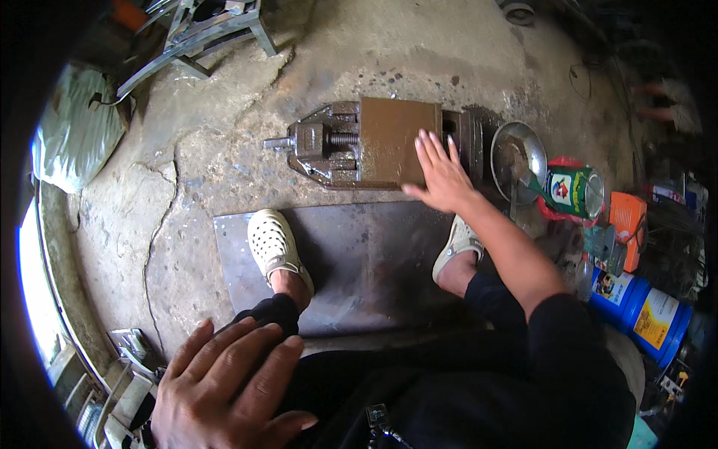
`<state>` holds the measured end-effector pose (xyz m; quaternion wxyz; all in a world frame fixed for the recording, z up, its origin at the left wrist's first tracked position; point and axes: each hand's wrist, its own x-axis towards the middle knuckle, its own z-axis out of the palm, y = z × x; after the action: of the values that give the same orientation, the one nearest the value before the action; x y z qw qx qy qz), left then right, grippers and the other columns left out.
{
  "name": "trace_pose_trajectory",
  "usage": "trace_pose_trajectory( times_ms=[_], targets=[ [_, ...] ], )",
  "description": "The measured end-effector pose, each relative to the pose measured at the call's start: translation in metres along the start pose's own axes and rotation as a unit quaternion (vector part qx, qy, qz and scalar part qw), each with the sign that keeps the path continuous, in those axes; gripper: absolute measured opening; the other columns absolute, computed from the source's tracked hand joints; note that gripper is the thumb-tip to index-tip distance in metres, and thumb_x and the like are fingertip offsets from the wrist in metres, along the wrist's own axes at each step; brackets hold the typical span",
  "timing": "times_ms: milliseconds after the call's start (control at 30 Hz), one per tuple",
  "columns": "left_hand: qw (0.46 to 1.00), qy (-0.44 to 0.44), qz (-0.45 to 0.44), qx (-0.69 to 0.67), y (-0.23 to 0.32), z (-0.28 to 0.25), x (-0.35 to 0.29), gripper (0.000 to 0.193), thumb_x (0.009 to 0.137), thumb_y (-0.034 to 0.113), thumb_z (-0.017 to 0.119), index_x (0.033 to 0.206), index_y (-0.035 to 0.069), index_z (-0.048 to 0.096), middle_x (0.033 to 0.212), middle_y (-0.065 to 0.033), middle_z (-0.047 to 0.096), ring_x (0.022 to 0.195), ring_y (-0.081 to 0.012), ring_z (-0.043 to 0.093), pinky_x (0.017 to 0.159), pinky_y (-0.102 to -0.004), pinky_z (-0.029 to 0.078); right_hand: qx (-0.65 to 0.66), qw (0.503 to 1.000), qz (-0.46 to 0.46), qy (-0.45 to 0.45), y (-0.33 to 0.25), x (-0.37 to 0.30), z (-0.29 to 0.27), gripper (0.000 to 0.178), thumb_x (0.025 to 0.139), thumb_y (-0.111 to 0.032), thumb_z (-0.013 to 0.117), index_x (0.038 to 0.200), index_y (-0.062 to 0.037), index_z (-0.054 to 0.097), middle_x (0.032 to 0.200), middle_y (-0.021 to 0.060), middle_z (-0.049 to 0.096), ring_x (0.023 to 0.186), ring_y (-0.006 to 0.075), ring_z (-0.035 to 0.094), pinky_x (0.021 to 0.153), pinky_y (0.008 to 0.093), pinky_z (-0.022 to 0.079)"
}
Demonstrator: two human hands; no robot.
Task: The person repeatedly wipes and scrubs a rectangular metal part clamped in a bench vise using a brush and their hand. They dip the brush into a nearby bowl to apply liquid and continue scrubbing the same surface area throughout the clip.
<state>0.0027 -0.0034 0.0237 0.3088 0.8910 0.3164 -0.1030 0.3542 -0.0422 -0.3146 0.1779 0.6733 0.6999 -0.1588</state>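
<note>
head view: concrete floor [206, 150], with a dark metal sheet [374, 269] on it. just beyond that sheet lies the brown-topped vise [396, 142]. a blue bucket [632, 303] sits at the far right, and a shallow metal bowl [535, 146] near the vise's right end. the right hand [446, 181] lies over the vise's top, fingers [426, 153] straight and released, contact hard to judge; the left hand [223, 385] hovers at lower left, its fingers loosely spread, released.

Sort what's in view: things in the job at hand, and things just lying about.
In the job: brown-coated metal vise, under the right hand; probably the metal bowl beside it.

Apparently just lying about: blue container, orange object, plastic bag, metal frame.
</note>
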Motion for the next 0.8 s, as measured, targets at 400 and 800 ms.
trace_pose_trajectory(
  times_ms=[400,800],
  targets=[
    [0.997,-0.035,0.073,-0.006,-0.007,0.001,0.002,0.074,0.08,0.063,0.07,0.117,-0.001,0.067,0.112,-0.0242,0.071,0.107,-0.0444,0.07,0.095,-0.0619,0.052,-0.035,0.999,0.02,0.023,-0.015,0.019,0.0,0.101,0.096,-0.073,0.036,0.16,0.0026,0.016,0.169,0.0197,0.011,0.157,0.0311,0.008,0.127,0.0506,0.003],
    [0.99,-0.086,0.046,-0.106,-0.016,-0.005,0.009,0.064,0.08,0.029,0.078,0.132,-0.002,0.06,0.127,-0.0219,0.064,0.116,-0.0403,0.063,0.101,-0.0472,0.05,0.152,0.962,0.146,0.176,-0.034,0.094,0.009,0.112,0.094,-0.081,0.023,0.158,0.0098,0.008,0.166,0.0303,0.004,0.156,0.0403,0.002,0.127,0.048,0.001]
  ],
)
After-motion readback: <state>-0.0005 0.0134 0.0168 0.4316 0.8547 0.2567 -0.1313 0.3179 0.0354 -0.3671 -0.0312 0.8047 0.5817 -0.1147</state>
